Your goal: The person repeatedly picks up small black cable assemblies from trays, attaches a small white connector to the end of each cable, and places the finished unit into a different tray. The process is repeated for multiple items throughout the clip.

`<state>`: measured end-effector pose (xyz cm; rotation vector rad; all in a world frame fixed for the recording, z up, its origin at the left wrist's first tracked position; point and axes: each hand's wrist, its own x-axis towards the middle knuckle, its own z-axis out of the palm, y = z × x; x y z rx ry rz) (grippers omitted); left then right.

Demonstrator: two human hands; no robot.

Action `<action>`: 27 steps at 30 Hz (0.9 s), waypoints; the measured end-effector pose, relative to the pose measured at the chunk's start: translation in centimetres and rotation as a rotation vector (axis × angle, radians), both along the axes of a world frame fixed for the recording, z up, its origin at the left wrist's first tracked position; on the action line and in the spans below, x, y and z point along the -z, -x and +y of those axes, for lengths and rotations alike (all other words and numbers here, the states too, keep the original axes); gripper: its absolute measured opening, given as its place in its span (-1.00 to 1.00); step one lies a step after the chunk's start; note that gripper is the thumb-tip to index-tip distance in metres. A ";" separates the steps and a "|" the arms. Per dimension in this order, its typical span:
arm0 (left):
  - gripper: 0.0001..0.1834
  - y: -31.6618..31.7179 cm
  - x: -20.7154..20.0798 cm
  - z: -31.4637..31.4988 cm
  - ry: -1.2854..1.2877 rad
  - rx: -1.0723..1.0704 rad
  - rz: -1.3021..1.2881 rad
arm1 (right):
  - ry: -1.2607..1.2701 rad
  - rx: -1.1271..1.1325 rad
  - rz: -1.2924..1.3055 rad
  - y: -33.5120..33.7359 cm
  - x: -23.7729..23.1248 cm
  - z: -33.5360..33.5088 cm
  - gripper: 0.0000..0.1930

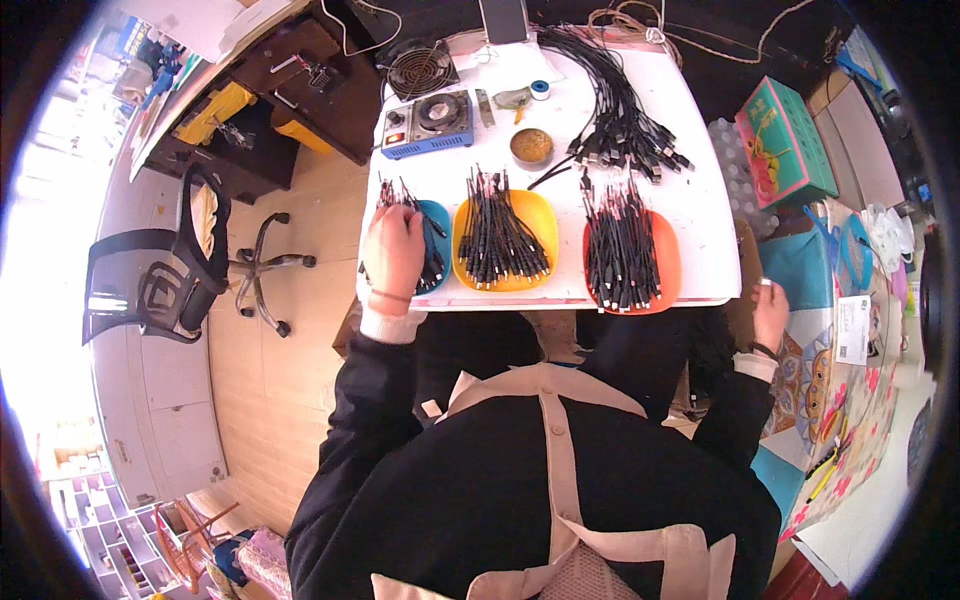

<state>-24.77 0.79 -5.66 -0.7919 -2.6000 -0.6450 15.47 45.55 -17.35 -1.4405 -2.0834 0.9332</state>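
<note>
In the head view, the left hand (pixel 395 250) is over the blue tray (pixel 435 211) at the near left of the white table (pixel 712 255), its fingers bent down onto the cables there. Whether they pinch one, I cannot tell, since the back of the hand covers the spot.

The cables (pixel 500 240) are short, straight and black, lying lengthwise in loose bundles. Their near ends carry plugs, many with pale or silvery tips; their far ends thin out into fine bare-looking strands, some reddish, that stick out past the trays. One bundle lies in the blue tray, partly behind the hand; another fills the middle of the yellow tray (pixel 537 212); a third, dense one covers the left and middle of the orange tray (pixel 669 258).

The right hand (pixel 770 318) is off the table's right edge, fingers bent, with a small white piece (pixel 766 282) at the fingertips; too small to tell whether it is pinched.

Farther back lie long black cords (pixel 625 125) in a spread heap, a round tin (pixel 531 148) and a blue device (pixel 430 143).
</note>
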 end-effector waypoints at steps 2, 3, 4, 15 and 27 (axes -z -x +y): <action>-0.82 1.1 0.4 1.1 0.115 -0.107 0.018 | -0.035 -0.035 0.157 0.6 -3.1 -1.7 -0.73; -0.81 1.5 0.5 1.5 0.136 -0.122 0.005 | -0.042 -0.046 0.163 1.4 -4.7 -2.6 -0.73; -0.81 1.9 0.6 1.9 0.156 -0.137 -0.008 | -0.033 -0.059 0.195 2.2 -6.4 -3.8 -0.74; -0.82 1.4 1.4 1.3 0.095 -0.128 -0.112 | 0.173 -0.660 0.440 15.2 -15.6 -20.1 -0.86; -0.87 -4.1 -5.5 0.1 -0.862 0.476 -0.455 | 0.449 -0.997 0.435 21.7 -19.0 -26.0 -0.80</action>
